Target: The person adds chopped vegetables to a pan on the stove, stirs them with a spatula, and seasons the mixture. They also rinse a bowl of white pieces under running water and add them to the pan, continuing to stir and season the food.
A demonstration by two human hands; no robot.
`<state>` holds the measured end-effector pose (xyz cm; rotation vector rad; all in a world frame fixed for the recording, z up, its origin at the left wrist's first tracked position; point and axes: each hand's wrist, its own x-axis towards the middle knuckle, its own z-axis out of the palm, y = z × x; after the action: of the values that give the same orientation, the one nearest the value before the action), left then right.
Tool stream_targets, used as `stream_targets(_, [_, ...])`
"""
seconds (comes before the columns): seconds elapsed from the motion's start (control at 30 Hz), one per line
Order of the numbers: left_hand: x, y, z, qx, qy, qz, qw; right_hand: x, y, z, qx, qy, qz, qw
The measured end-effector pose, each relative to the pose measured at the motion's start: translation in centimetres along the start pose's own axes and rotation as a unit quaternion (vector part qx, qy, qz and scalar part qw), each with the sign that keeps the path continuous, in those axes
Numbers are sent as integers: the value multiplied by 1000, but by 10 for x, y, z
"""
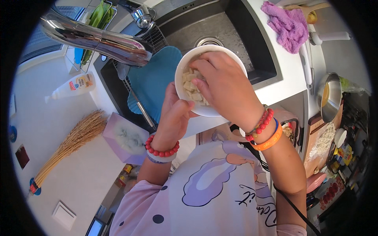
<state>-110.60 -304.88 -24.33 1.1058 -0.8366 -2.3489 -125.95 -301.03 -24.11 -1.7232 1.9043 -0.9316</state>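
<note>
A white bowl [178, 75] is held above the near edge of the dark sink [239, 26]. My left hand [174, 118] grips the bowl's side, with the thumb over the rim. Inside lie several small pale cut cubes of food [190, 85], perhaps in water. My right hand [226, 81] reaches into the bowl from above, its fingers bent down among the cubes. The fingertips are partly hidden, so whether they pinch a piece is unclear. Behind the bowl, the metal drain strainer [210, 41] shows in the sink floor.
A chrome faucet [97, 41] reaches in from the left, over a scalloped blue tray [153, 78] and a metal-handled utensil [144, 113]. A purple cloth [288, 26] lies on the right counter. Farther right stand a steel bowl [332, 98] and a wooden board [314, 159] with floury food.
</note>
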Motion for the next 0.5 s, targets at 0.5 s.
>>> stream_targets(0.5, [-11,-4,-20,26,34,-11,999,-6,3,43,66,24,-2,998])
